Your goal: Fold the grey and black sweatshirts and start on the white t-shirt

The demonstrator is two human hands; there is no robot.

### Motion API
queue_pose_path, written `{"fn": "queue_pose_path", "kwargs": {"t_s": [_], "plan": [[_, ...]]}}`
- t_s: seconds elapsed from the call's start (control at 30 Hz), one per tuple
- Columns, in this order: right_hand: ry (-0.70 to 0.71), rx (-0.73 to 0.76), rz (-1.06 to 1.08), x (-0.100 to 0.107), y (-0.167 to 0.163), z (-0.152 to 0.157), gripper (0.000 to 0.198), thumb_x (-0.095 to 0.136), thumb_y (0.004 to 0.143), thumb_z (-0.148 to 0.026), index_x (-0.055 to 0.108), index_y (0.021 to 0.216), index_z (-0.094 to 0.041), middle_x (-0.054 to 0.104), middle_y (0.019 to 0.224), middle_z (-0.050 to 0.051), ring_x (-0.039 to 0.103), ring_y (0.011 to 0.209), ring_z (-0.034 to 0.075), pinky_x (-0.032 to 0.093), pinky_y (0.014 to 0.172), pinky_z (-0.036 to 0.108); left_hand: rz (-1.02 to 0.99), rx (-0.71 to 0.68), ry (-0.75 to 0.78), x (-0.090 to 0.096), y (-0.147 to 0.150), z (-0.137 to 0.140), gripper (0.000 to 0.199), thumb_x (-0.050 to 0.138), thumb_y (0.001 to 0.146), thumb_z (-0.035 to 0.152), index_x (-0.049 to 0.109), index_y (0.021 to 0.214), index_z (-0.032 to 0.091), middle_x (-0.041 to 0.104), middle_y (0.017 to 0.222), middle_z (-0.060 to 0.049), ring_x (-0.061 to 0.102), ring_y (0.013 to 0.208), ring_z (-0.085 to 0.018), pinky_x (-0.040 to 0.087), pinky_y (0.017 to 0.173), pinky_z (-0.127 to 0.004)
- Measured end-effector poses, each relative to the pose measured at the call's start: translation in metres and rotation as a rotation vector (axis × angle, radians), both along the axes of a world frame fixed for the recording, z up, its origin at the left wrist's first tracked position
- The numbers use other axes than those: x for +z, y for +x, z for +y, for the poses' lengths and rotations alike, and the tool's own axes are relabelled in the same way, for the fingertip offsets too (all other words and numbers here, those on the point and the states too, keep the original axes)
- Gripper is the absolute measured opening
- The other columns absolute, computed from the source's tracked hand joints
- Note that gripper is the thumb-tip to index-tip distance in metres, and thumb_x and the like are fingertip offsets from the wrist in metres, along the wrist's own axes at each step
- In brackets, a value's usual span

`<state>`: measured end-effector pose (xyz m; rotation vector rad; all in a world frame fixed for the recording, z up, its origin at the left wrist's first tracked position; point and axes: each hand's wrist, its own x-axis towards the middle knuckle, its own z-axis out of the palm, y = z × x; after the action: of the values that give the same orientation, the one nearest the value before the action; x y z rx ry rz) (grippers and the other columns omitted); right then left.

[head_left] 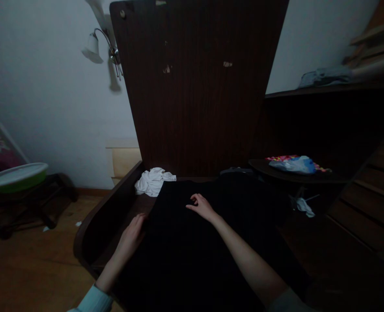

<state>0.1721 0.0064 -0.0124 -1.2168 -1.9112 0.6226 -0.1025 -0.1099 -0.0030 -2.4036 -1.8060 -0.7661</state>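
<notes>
A large piece of black cloth (192,251), probably a garment, lies spread over a dark wooden surface. Its details are lost in the dim light. At its left edge is my left hand (132,236), fingers stretched out and close together, with nothing visible in it. My right hand (204,209) is over the upper middle of the cloth, thumb and bent fingers apart, empty. Whether its fingertips touch the fabric I cannot tell. Beyond the left hand, a crumpled white cloth (154,181) rests in the corner against the upright panel.
A tall dark panel (198,86) rises behind the cloth, and a curved wooden side rail (96,216) borders the left. To the right, a small shelf (260,167) holds a plastic bag (294,164). A green basin (19,180) stands on a low dark stand at far left.
</notes>
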Motion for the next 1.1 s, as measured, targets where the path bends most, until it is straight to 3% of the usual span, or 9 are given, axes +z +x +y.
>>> {"fn": "queue_pose_path", "kwargs": {"t_s": [0.07, 0.17, 0.27, 0.43, 0.57, 0.7, 0.87, 0.97, 1.1], "plan": [[-0.062, -0.043, -0.001, 0.001, 0.000, 0.002, 0.019, 0.064, 0.063, -0.022, 0.054, 0.078, -0.018, 0.053, 0.073, -0.001, 0.050, 0.062, 0.010, 0.041, 0.059, 0.024, -0.004, 0.012, -0.017, 0.001, 0.000, -0.001, 0.040, 0.039, 0.061, 0.005, 0.046, 0.097, 0.020, 0.050, 0.110, -0.007, 0.050, 0.103, -0.020, 0.045, 0.082, -0.032], [-0.172, 0.019, 0.113, 0.006, 0.003, 0.009, 0.013, 0.057, 0.063, -0.013, 0.053, 0.075, -0.018, 0.049, 0.060, -0.006, 0.049, 0.055, 0.009, 0.039, 0.056, 0.022, -0.009, -0.003, -0.006, 0.002, 0.000, -0.002, 0.032, 0.040, 0.065, 0.006, 0.047, 0.093, 0.020, 0.050, 0.111, -0.007, 0.051, 0.102, -0.020, 0.045, 0.082, -0.032], [-0.215, -0.006, 0.209, 0.012, 0.010, 0.013, 0.011, 0.057, 0.064, -0.016, 0.052, 0.073, -0.018, 0.049, 0.058, -0.007, 0.049, 0.054, 0.009, 0.039, 0.056, 0.021, -0.005, -0.002, 0.014, 0.001, 0.000, -0.002, 0.024, 0.042, 0.070, 0.012, 0.048, 0.092, 0.020, 0.052, 0.108, -0.008, 0.053, 0.098, -0.020, 0.046, 0.081, -0.032], [-0.164, -0.107, -0.101, 0.009, 0.010, 0.005, 0.018, 0.066, 0.059, -0.030, 0.052, 0.060, -0.018, 0.051, 0.060, -0.002, 0.050, 0.061, 0.012, 0.037, 0.057, 0.024, 0.029, 0.046, -0.001, 0.003, 0.001, -0.002, 0.020, 0.041, 0.073, 0.016, 0.049, 0.091, 0.019, 0.055, 0.100, -0.008, 0.055, 0.092, -0.020, 0.047, 0.077, -0.033], [-0.151, -0.014, -0.104, 0.008, 0.002, 0.000, 0.016, 0.063, 0.059, -0.018, 0.048, 0.056, -0.018, 0.050, 0.061, -0.003, 0.049, 0.061, 0.011, 0.036, 0.057, 0.022, 0.052, 0.034, -0.012, 0.003, 0.001, -0.001, 0.039, 0.042, 0.064, 0.006, 0.048, 0.100, 0.019, 0.052, 0.110, -0.008, 0.053, 0.100, -0.021, 0.047, 0.080, -0.033], [-0.326, 0.073, 0.127, 0.018, 0.000, 0.000, 0.015, 0.055, 0.065, -0.011, 0.043, 0.060, -0.019, 0.043, 0.054, -0.008, 0.047, 0.052, 0.006, 0.037, 0.050, 0.017, 0.044, 0.009, 0.038, -0.004, -0.004, 0.001, 0.048, 0.039, 0.063, 0.005, 0.045, 0.109, 0.020, 0.050, 0.116, -0.008, 0.051, 0.105, -0.020, 0.046, 0.084, -0.034], [-0.663, 0.083, 0.247, 0.023, 0.007, 0.001, 0.016, 0.048, 0.071, -0.009, 0.038, 0.063, -0.019, 0.044, 0.047, -0.010, 0.050, 0.039, 0.005, 0.038, 0.040, 0.014, -0.038, 0.056, 0.195, -0.010, -0.010, -0.001, 0.028, 0.039, 0.075, 0.016, 0.046, 0.102, 0.018, 0.056, 0.101, -0.009, 0.056, 0.094, -0.021, 0.046, 0.082, -0.035], [-0.693, 0.066, 0.205, 0.019, 0.009, 0.001, 0.019, 0.050, 0.069, -0.007, 0.036, 0.063, -0.019, 0.044, 0.043, -0.010, 0.048, 0.033, 0.006, 0.037, 0.035, 0.013, -0.006, 0.089, 0.179, -0.007, -0.008, -0.003, 0.021, 0.039, 0.077, 0.019, 0.048, 0.095, 0.018, 0.056, 0.095, -0.008, 0.057, 0.087, -0.021, 0.048, 0.074, -0.033], [-0.700, 0.082, 0.171, 0.018, 0.009, 0.000, 0.020, 0.052, 0.068, -0.005, 0.038, 0.062, -0.018, 0.043, 0.039, -0.011, 0.047, 0.029, 0.005, 0.033, 0.031, 0.011, 0.067, 0.095, 0.121, -0.001, -0.003, -0.002, 0.023, 0.037, 0.073, 0.010, 0.051, 0.089, 0.019, 0.054, 0.097, -0.008, 0.054, 0.087, -0.020, 0.048, 0.070, -0.030]]}}
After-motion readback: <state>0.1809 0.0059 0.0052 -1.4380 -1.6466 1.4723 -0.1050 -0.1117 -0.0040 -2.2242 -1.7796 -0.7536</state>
